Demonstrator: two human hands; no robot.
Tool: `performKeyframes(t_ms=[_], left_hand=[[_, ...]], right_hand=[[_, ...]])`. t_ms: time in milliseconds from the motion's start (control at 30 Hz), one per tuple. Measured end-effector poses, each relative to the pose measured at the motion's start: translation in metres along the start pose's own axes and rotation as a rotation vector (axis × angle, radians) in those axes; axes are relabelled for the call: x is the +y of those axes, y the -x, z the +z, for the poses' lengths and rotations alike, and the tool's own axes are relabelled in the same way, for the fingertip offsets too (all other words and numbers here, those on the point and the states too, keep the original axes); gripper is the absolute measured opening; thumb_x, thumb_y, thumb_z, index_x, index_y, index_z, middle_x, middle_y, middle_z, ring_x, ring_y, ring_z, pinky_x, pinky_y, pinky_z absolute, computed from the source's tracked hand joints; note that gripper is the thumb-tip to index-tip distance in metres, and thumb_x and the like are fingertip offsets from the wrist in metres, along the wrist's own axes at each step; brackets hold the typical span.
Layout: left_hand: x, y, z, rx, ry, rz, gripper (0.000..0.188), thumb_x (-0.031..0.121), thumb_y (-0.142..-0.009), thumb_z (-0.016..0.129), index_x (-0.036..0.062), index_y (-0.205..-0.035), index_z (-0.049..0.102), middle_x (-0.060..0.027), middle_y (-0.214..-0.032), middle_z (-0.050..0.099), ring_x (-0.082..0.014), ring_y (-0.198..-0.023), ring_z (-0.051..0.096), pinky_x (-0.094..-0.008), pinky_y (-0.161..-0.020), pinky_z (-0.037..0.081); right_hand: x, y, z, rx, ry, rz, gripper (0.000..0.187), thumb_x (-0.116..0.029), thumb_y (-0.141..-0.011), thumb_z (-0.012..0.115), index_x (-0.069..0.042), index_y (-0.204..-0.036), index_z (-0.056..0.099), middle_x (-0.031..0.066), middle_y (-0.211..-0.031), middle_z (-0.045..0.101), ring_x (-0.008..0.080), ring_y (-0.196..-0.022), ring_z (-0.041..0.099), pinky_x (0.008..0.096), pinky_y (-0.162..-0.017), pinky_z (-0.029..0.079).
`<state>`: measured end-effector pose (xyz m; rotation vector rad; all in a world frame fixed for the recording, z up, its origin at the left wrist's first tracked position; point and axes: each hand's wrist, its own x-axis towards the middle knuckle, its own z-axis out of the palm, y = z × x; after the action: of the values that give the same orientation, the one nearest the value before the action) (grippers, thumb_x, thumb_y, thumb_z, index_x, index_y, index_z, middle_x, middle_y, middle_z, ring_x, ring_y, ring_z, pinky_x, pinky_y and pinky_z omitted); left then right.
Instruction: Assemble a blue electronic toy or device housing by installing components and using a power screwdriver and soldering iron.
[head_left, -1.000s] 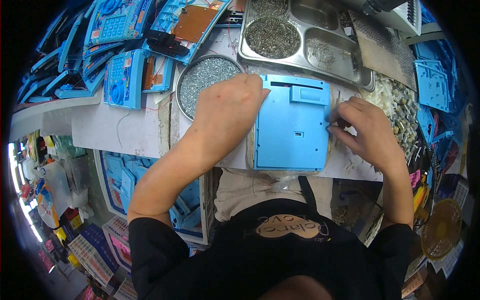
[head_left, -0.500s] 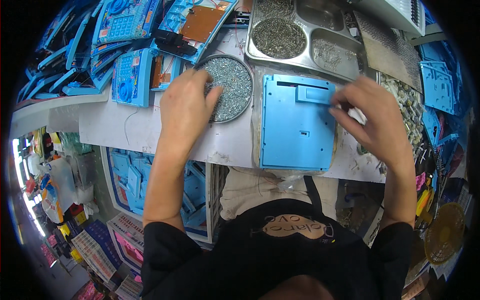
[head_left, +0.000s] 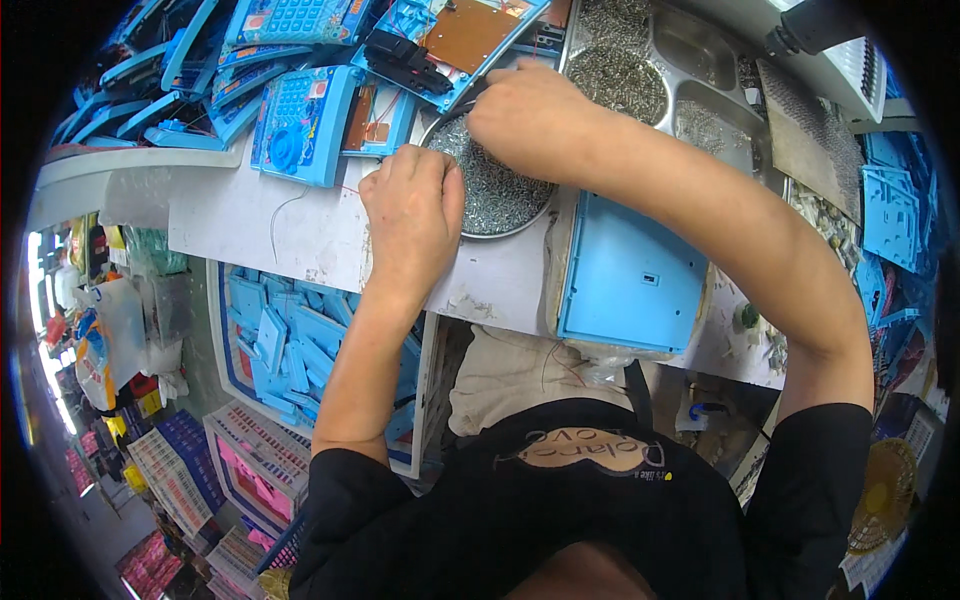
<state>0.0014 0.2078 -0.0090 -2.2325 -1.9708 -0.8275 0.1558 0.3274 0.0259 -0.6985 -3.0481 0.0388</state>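
My left hand [head_left: 412, 215] is closed, its fingers curled down at the left rim of a round metal bowl of small silver screws [head_left: 485, 200]. Whatever those fingers may hold is hidden. My right hand [head_left: 525, 118] reaches across to the bowl's far side, fingers bent and mostly hidden, close to the corner of an opened blue toy casing [head_left: 470, 40] with a brown board and a black part. Under my right forearm lies a flat blue plastic back panel [head_left: 632, 280], its upper part covered by the arm.
Blue toy phones with keypads [head_left: 300, 125] are stacked at the far left. A steel compartment tray [head_left: 695, 50] with screws stands at the back. Blue panels fill a crate [head_left: 290, 350] below the table. More blue parts [head_left: 890, 215] hang over the right side.
My right hand has swung left from beside the blue panel to the far side of the screw bowl. My left hand's fingers have curled in at the bowl's rim. The view has shifted slightly.
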Motion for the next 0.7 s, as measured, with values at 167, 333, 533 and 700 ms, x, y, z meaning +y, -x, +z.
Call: performKeyframes(t_ms=[167, 333, 533, 700], left_hand=[[0.001, -0.003, -0.001, -0.051, -0.066, 0.012, 0.009, 0.015, -0.094, 0.063, 0.0071, -0.091, 0.065, -0.0095, -0.088, 0.060, -0.0299, -0.089, 0.060, -0.0446, -0.082, 0.037], [0.000, -0.011, 0.000, -0.082, -0.051, 0.030, 0.012, 0.020, -0.092, 0.067, 0.0082, -0.088, 0.066, -0.0079, -0.089, 0.063, -0.0288, -0.089, 0.061, -0.0451, -0.082, 0.036], [-0.001, 0.004, -0.020, -0.139, 0.156, -0.113, 0.012, 0.015, -0.086, 0.075, 0.0070, -0.085, 0.066, -0.0055, -0.082, 0.063, -0.0253, -0.081, 0.061, -0.0414, -0.082, 0.038], [0.038, 0.004, -0.019, -0.206, 0.487, -0.069, 0.014, 0.012, -0.084, 0.077, 0.0058, -0.079, 0.066, -0.0075, -0.075, 0.060, -0.0258, -0.069, 0.057, -0.0378, -0.073, 0.039]], right_hand=[[0.005, 0.017, 0.012, 0.156, 0.090, 0.064, 0.016, -0.021, -0.088, 0.064, -0.008, -0.090, 0.074, 0.0048, -0.088, 0.073, 0.0244, -0.096, 0.066, 0.0413, -0.084, 0.048], [0.002, 0.056, -0.008, 0.371, 0.120, 0.178, 0.017, -0.024, -0.089, 0.066, -0.007, -0.093, 0.065, 0.0063, -0.089, 0.069, 0.0255, -0.094, 0.064, 0.0417, -0.083, 0.047], [-0.024, 0.191, -0.044, 0.417, -0.375, 0.236, 0.015, -0.015, -0.084, 0.075, -0.008, -0.086, 0.061, 0.0065, -0.083, 0.061, 0.0295, -0.081, 0.057, 0.0417, -0.078, 0.043], [-0.054, 0.250, -0.004, 0.460, -0.463, 0.361, 0.020, -0.013, -0.079, 0.080, -0.009, -0.090, 0.064, 0.0057, -0.083, 0.061, 0.0290, -0.082, 0.058, 0.0406, -0.077, 0.045]])
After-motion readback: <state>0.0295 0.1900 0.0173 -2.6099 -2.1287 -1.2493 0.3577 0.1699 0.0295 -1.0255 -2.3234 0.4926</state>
